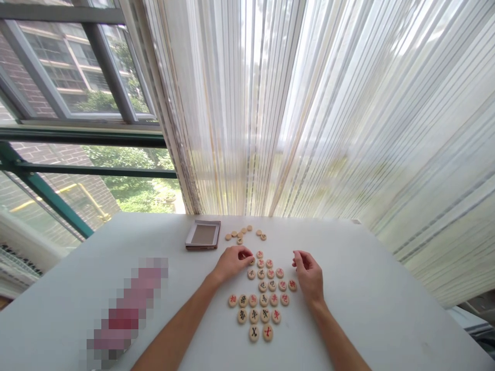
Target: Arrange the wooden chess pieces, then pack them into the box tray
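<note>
Sheer curtains (pixel 247 129) hang beyond the far edge of a white worktop (pixel 340 247), with a window (pixel 77 67) past its far left corner. From the head view, round wooden pieces (pixel 263 300) marked in red or black lie down the worktop's middle; the near edge is out of sight. The left hand (pixel 232 262) has its fingers bent to a black piece (pixel 252 262), which they seem to pinch, at the left end of a row. The right hand (pixel 309 270) hovers right of the rows, fingers curled; whether it holds anything I cannot tell. Most of the arranging looks done: counting from the near end, rows of two, four, six, four, four, three and one. Eight loose pieces (pixel 249 228), several with blank faces up, remain near the far edge, right of a shallow box (pixel 203 235).
</note>
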Demonstrator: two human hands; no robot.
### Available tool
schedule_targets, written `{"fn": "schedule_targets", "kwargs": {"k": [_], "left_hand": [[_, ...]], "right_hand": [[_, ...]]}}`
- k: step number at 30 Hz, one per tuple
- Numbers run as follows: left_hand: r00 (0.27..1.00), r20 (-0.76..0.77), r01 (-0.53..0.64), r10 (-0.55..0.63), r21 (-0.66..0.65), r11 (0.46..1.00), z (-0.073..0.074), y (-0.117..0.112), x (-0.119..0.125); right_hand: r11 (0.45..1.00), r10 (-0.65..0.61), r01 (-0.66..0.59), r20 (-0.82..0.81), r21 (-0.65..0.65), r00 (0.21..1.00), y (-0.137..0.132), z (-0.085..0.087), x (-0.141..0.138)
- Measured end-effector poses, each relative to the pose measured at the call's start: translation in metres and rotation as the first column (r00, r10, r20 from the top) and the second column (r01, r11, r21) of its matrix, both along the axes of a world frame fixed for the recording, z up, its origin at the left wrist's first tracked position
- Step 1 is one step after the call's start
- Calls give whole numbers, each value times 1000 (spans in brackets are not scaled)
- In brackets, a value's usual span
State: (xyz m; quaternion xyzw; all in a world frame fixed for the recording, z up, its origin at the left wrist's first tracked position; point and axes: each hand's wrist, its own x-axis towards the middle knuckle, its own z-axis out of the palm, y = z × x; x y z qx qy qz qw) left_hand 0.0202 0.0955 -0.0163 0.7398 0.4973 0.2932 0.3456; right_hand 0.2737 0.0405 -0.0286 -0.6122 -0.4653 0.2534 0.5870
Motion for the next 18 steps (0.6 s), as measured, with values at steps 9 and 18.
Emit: {"fn": "schedule_targets", "kwargs": {"k": [9,18], "left_hand": [[1000,-20,2,-1,19,1000,1,-4,-1],[990,0,144,-144,-17,989,9,-5,-10]], "right_hand": [[1000,-3,3,5,-13,1000,-1,1,-1],[1000,14,-14,20,-21,1000,-1,1,-1]]}}
